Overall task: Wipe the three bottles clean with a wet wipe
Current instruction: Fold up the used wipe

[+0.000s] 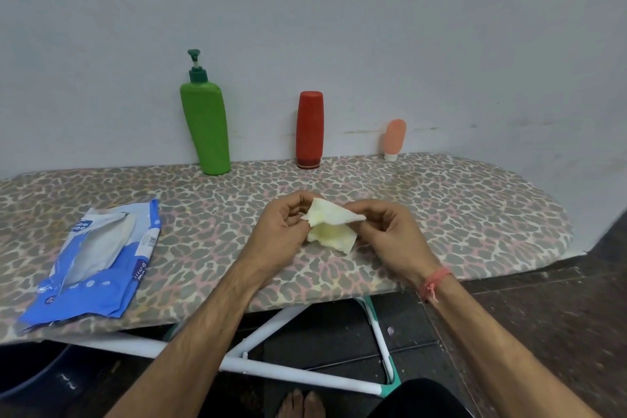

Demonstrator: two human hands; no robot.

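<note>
Both bare forearms reach forward over the near edge of the table, converging near its middle. The left hand [281,231] and right hand [390,231] face each other, fingers curled, each pinching 1 side of the wet wipe [330,227] between them.

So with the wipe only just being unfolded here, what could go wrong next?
1. The green pump bottle leans and is tall; a one-handed wipe could tip it.
2. The small peach tube stands on its narrow cap near the board's back edge and could be knocked over.
3. The wipe, pinched by the left hand and right hand, looks bunched, so it may clean poorly.
</note>
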